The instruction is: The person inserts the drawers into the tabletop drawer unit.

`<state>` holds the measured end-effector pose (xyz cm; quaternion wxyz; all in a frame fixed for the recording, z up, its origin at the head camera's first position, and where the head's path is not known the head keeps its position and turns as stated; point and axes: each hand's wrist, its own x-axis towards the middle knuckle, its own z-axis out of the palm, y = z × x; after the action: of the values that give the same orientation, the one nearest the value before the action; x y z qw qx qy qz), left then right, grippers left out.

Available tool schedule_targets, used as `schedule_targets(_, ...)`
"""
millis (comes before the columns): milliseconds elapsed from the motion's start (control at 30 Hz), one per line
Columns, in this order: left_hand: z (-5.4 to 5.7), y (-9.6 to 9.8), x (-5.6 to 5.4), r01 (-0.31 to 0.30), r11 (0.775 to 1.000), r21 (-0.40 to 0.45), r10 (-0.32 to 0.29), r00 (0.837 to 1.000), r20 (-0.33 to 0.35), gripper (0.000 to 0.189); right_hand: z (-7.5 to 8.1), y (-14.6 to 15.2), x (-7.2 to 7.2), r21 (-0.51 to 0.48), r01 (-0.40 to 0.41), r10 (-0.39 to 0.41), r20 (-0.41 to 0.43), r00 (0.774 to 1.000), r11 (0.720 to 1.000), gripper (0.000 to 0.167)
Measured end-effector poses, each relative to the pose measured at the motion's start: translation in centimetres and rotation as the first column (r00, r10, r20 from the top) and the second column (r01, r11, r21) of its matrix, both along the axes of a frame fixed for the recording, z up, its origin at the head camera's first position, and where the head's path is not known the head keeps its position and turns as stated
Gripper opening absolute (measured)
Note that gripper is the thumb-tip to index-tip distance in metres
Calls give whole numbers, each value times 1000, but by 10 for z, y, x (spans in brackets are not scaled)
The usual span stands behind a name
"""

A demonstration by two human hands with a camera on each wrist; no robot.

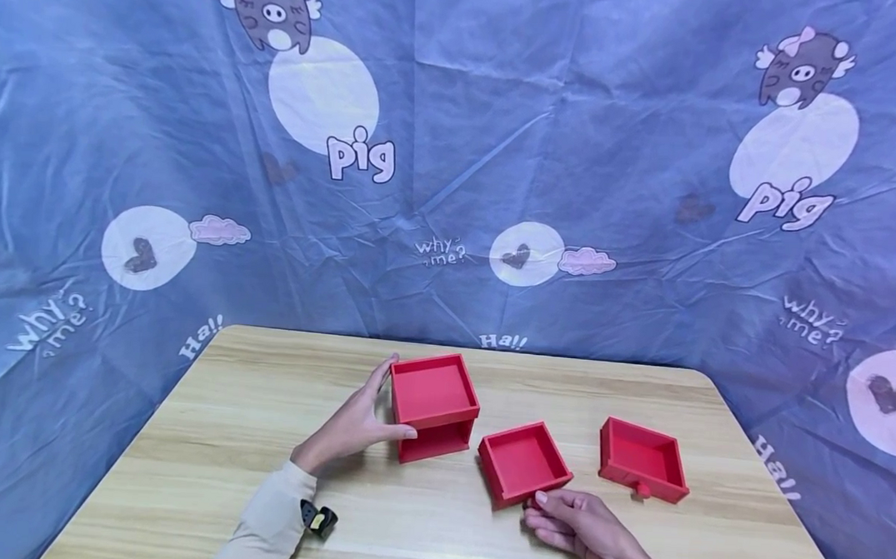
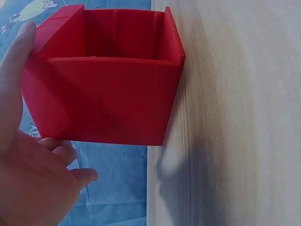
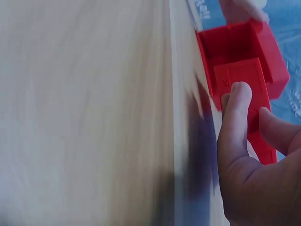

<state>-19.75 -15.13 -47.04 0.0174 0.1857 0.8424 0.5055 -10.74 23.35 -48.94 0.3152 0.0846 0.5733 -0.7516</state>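
A red drawer cabinet [image 1: 435, 393] with a shallow tray top and an open front slot stands on the table. My left hand [image 1: 355, 428] grips it from the left, thumb along the front edge and a finger at the far corner. In the left wrist view the cabinet [image 2: 113, 101] shows its side wall. Right of it, a small red drawer [image 1: 524, 462] is tilted above the table. My right hand [image 1: 586, 527] pinches this drawer at its front by the knob. The right wrist view shows the drawer front [image 3: 240, 77] before the cabinet's opening.
A second red drawer [image 1: 643, 457] with a round knob lies on the table to the right. The light wooden table [image 1: 263, 388] ends at a blue printed cloth [image 1: 447, 296] behind it. A black band [image 1: 319, 520] sits at the left wrist.
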Motion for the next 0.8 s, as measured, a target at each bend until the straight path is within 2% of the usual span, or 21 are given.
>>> schedule_targets(233,0,1,1,-3,1000,-6,3,1000,15,117,-1,-22,12,-97,-55,53,-26,998,994,21)
schedule_targets(500,0,0,0,-15,1000,-5,15,1000,13,118,-1,-47,16,-55,-65,62,-55,997,996,21)
schedule_targets(700,-1,0,0,6,1000,5,-6,1000,10,117,-5,-64,19,-14,-49,49,-34,998,999,21)
schedule_targets(800,-1,1,0,13,1000,10,-13,1000,11,116,-7,-71,18,-27,-52,50,-54,997,998,20)
